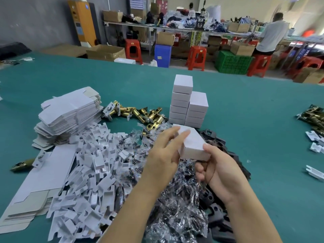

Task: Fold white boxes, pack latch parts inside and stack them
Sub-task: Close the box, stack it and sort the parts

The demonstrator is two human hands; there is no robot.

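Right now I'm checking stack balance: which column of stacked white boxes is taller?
The left column: its top box rises above the right column, which stands against it.

Both bare forearms reach up from the bottom edge toward the middle of the frame. The left hand (164, 151) is spread, fingers straight and stretched toward upper right, their tips lying on the top of a closed white box (193, 146). The right hand (216, 170) sits lower right of it, thumb pressed on the box's near corner, fingers curled underneath.
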